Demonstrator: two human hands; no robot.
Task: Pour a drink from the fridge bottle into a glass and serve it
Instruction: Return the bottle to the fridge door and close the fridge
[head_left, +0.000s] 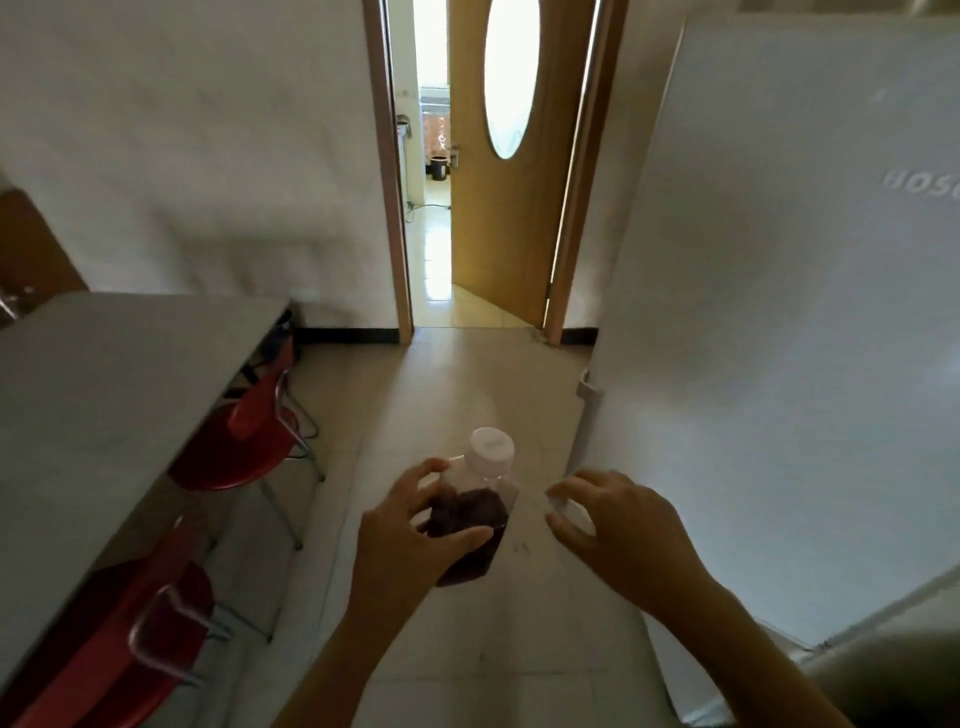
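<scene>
White fridge door (779, 312) fills my right, the grey flat surface (104, 389) runs along my left with red plastic chairs (244, 447) tucked half under it. Pale tiled floor (457, 379) ahead. My left grip (415, 525) wraps the clear dark-drink bottle (478, 519), white cap on; right grip (618, 525) spread, fingertips blurred.

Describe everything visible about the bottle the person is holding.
The bottle is clear, plastic by the look of it, with flat sides and squared shoulders, closed by a pale, wide round cap. A dark reddish-brown drink fills it up to about the shoulders; the neck is empty. It is held in the air above the tiled floor, tilted with the cap leaning away from the camera. The left hand grips its body, fingers wrapped across the front. The right hand hovers close beside it, not touching.
</scene>
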